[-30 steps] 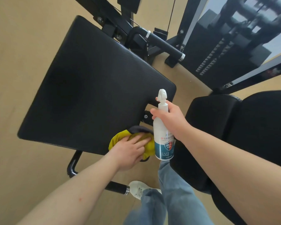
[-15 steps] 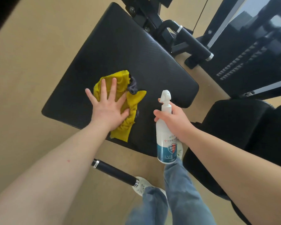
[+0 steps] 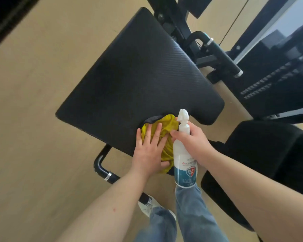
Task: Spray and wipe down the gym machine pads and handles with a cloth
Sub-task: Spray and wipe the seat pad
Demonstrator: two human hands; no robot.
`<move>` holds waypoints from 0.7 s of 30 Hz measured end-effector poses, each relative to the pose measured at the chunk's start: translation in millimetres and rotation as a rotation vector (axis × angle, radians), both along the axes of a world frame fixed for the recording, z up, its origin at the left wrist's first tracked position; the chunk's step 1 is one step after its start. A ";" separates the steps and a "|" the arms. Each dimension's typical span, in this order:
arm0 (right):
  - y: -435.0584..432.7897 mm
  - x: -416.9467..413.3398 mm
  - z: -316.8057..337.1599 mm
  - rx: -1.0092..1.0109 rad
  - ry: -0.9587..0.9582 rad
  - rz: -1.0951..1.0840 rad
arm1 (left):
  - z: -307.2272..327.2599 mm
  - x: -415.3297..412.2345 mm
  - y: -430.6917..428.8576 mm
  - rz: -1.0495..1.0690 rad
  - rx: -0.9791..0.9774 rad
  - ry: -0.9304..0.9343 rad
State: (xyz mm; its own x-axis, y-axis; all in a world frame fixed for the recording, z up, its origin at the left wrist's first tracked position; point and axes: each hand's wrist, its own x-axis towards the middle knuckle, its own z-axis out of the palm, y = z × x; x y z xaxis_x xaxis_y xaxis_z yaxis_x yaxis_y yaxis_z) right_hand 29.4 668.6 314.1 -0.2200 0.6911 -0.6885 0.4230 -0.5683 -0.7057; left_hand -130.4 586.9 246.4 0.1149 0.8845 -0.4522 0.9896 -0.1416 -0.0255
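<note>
since half a second ago we see the left hand (image 3: 150,151) and the yellow cloth (image 3: 166,130) slid back from the middle of the black pad (image 3: 138,81) to its near edge, just beside the right hand (image 3: 192,142). the left hand lies flat, fingers straight, pressing the cloth onto the pad. the right hand curls round the neck of the upright spray bottle (image 3: 184,165). a second black pad (image 3: 262,147) lies right of that hand.

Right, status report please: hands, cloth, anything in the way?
Left hand flat on cloth, near edge of pad. Right hand grips bottle. Nothing blocking.
</note>
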 end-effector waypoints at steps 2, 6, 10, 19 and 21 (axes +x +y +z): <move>-0.8 -6.1 0.0 -0.003 -0.009 0.029 | 6.3 -17.2 9.1 0.103 0.010 0.065; 8.3 -24.5 6.0 0.010 0.005 0.100 | 25.4 -66.4 31.3 0.347 0.069 0.171; 22.5 -46.9 8.9 0.028 0.030 0.132 | 46.2 -115.2 58.8 0.473 0.125 0.288; 30.2 -78.6 15.7 0.053 0.087 0.140 | 66.6 -180.8 75.7 0.766 0.327 0.166; 22.5 -78.1 16.1 0.042 0.095 0.150 | 56.5 -162.9 55.3 0.737 0.345 0.205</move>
State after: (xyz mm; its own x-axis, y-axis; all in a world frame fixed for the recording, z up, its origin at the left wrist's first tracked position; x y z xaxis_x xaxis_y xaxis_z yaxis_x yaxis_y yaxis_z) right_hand -48.7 691.2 330.2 -0.3855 0.6732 -0.6310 0.4315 -0.4730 -0.7682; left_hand -293.4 642.2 302.9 -0.6019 0.7933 -0.0918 0.7967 0.5884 -0.1379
